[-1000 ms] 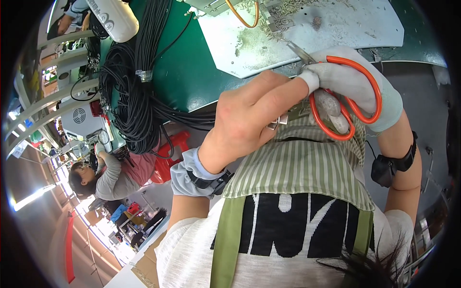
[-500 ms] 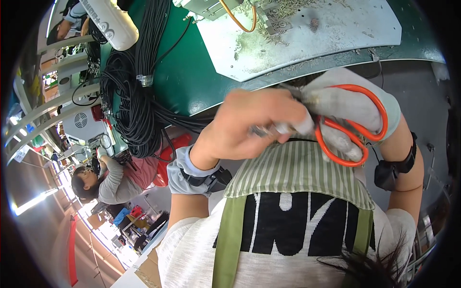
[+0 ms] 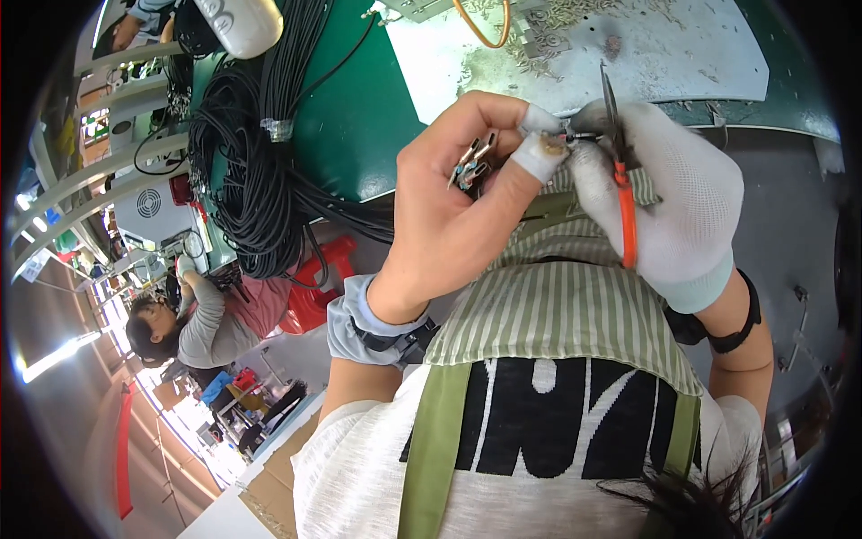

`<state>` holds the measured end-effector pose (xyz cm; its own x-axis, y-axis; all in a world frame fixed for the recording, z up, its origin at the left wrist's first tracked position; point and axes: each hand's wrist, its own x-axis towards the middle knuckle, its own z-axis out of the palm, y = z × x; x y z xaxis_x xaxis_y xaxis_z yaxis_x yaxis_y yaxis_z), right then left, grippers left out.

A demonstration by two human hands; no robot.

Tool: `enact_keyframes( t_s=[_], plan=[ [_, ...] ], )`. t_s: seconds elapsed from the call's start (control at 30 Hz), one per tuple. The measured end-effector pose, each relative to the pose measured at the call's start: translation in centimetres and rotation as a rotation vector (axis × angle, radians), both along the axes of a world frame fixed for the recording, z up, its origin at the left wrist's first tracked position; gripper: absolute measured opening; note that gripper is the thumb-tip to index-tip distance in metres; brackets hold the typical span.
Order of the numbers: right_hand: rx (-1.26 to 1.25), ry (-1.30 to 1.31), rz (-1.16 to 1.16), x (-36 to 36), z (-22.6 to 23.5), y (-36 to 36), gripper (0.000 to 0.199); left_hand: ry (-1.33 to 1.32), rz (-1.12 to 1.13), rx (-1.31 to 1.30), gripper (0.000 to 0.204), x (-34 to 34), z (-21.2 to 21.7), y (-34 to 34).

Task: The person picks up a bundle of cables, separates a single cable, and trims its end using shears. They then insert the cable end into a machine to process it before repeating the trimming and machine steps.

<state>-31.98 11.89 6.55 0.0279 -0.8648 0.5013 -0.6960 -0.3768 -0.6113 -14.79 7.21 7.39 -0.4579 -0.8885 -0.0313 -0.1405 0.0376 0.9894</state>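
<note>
My left hand [image 3: 444, 207], with white wraps on its thumb and a fingertip, is closed around several small metal-ended cable connectors [image 3: 473, 165] that stick out between the fingers. Its thumb and finger pinch a thin dark piece [image 3: 579, 136] whose far end reaches my right hand's fingertips. A white knitted glove covers my right hand [image 3: 687, 189], which grips scissors [image 3: 626, 220] with orange handles, the dark blades pointing up and away from me. The blades cannot be seen touching the pinched piece. Both hands are over my striped apron [image 3: 566, 310], close to the bench edge.
A pale board [image 3: 664, 67] strewn with small scraps lies on the green bench [image 3: 341, 148]. Bundled black cables [image 3: 235, 193] lie to the left and hang off the edge. A white cylinder [image 3: 242, 25] stands at upper left. Another person [image 3: 215, 328] sits beyond a red stool [image 3: 319, 287].
My right hand has turned, so the scissors' orange loops swing inward and the blades point up. My left hand has risen slightly and turned, showing the connectors; both hands' fingertips now meet.
</note>
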Motion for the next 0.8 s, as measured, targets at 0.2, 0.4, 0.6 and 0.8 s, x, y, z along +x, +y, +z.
enact_keyframes(
  t_s=[0.2,0.4,0.6,0.8],
  plan=[
    [0.026,0.316,-0.012,-0.7,-0.5,0.3,0.027,0.013,0.059,0.082,0.011,0.0,-0.3,-0.1],
    [0.117,0.169,0.015,-0.1,-0.7,1.1,0.024,0.020,0.007,0.048,0.015,0.2,-1.3,-0.4],
    [0.304,-0.154,0.096,0.1,-0.3,1.4,0.013,-0.020,0.080,-0.235,0.020,-0.8,-1.4,0.1],
    [0.500,-0.371,0.080,-0.5,-0.2,1.6,0.011,-0.056,-0.026,-0.825,0.025,-0.9,-2.5,-0.3]
  ],
)
